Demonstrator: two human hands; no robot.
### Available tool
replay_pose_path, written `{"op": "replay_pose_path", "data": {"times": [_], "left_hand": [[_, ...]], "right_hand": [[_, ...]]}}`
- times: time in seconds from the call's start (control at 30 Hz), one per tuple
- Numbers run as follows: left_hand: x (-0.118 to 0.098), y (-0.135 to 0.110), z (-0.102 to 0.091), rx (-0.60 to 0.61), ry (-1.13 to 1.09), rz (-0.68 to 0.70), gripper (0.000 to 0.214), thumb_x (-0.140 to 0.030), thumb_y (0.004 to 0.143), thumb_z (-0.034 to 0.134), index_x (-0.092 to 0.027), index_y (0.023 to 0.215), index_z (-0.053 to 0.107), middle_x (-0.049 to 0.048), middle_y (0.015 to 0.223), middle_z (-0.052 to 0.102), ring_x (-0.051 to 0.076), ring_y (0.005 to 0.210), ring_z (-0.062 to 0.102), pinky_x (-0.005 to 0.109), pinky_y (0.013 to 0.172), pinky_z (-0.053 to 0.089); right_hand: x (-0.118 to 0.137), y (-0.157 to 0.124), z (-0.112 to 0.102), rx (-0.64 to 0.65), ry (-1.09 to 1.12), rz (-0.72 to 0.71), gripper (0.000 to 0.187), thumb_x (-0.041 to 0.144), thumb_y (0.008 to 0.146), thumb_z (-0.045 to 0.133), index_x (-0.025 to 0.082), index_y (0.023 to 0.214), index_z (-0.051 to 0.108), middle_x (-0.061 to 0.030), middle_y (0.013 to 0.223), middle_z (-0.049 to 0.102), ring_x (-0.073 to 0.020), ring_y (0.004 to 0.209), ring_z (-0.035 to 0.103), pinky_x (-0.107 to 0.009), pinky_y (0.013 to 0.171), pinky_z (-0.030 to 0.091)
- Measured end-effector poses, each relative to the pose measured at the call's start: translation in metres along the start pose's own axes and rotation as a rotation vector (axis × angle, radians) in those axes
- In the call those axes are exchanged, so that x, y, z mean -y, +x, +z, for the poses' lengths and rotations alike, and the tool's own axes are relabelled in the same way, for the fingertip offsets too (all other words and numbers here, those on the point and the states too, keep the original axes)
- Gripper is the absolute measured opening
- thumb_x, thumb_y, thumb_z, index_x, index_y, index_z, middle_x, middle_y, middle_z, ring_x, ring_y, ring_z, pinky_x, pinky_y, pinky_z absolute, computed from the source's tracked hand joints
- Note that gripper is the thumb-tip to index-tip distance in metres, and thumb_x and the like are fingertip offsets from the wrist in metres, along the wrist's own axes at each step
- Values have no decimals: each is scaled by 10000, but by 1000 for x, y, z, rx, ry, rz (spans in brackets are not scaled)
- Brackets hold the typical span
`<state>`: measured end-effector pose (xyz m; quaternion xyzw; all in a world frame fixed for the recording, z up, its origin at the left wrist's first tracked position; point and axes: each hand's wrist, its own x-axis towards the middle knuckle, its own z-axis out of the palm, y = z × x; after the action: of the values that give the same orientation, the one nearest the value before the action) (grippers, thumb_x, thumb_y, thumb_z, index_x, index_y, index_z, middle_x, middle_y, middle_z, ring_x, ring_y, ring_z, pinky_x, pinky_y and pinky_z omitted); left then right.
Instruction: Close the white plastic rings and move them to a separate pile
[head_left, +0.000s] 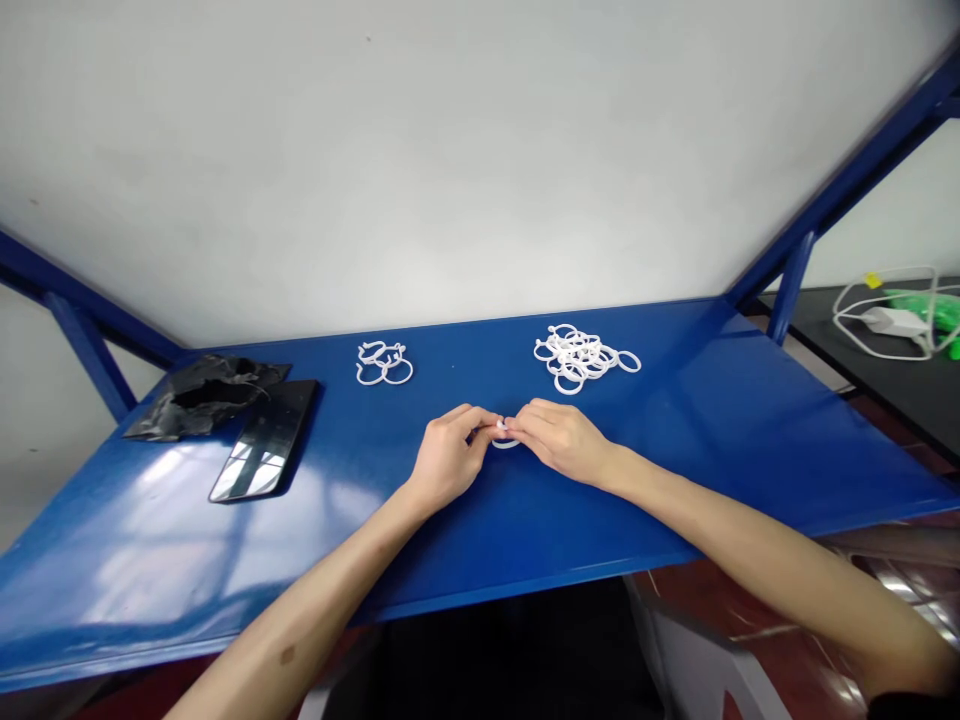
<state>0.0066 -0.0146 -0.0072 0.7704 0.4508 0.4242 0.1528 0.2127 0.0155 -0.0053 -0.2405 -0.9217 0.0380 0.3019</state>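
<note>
Both my hands meet at the middle of the blue table (675,450). My left hand (447,456) and my right hand (564,436) are closed in a pinch on one small white plastic ring (505,438), which rests on or just above the tabletop. Behind my right hand lies a large pile of white rings (581,357). A smaller group of white rings (383,363) lies behind my left hand.
A black phone (264,442) lies face up at the left, next to a crumpled black plastic bag (202,392). Blue frame struts rise at both sides. On a dark side table at the right lies a white charger with cable (889,320).
</note>
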Motion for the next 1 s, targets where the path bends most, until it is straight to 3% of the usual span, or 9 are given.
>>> {"op": "replay_pose_path", "data": {"times": [0.13,0.27,0.33,0.4,0.53,0.67,0.77,0.87,1.0], "left_hand": [[14,13,-13,39,177,110,144,-322,969,633,-227,1047,709,36,979,768,190,903,692,319,816,561],[50,20,-39,-133,603,23,233,-322,980,558,-191,1111,699,134,1113,732,311,1032,627,493,927,500],[67,19,-51,-158,775,-88,231,-283,940,560,-177,1075,714,182,1126,705,372,1060,592,522,855,486],[78,15,-58,-103,865,-147,210,-273,916,550,-179,983,726,197,1108,694,398,1048,569,512,789,468],[81,12,-61,-42,886,-138,220,-276,922,503,-213,838,697,168,976,712,372,992,560,480,763,438],[67,13,-52,-10,807,-55,199,-265,933,507,-220,819,664,113,790,718,322,891,577,448,770,441],[47,13,-40,0,670,88,171,-243,961,526,-206,869,666,77,795,727,265,835,584,401,763,458],[23,11,-29,19,531,287,146,-212,991,536,-206,939,673,43,832,732,206,820,592,351,758,464],[2,6,-18,76,424,504,105,-180,988,572,-225,991,667,15,910,751,171,813,601,337,725,433]], "right_hand": [[-13,5,-7,-105,-43,86,235,294,1052,499,199,992,706,-69,917,761,-200,827,678,-342,741,551],[-46,0,-30,-271,-133,279,202,309,1026,546,232,1013,732,-75,982,763,-240,918,676,-423,844,555],[-67,-6,-42,-334,-241,393,205,320,1012,560,225,1018,741,-88,965,741,-267,924,633,-450,830,548],[-86,-14,-49,-360,-341,485,224,326,1000,561,218,1013,757,-108,973,710,-298,967,585,-478,835,544],[-103,-22,-51,-348,-438,553,237,330,971,585,210,1022,783,-146,1069,659,-344,1071,518,-528,878,545],[-84,-14,-46,-351,-420,487,262,289,993,549,181,1100,762,-161,1132,658,-346,1133,505,-535,948,526],[-55,-3,-37,-318,-238,389,247,315,1010,547,209,1116,744,-129,1079,697,-313,1092,555,-511,941,523],[-29,4,-24,-163,64,343,234,347,1016,561,238,1160,710,-84,1074,731,-261,1042,639,-476,958,522],[-8,6,-12,4,396,461,225,382,1003,584,242,1134,700,-35,1014,770,-202,933,714,-361,861,557]]}}
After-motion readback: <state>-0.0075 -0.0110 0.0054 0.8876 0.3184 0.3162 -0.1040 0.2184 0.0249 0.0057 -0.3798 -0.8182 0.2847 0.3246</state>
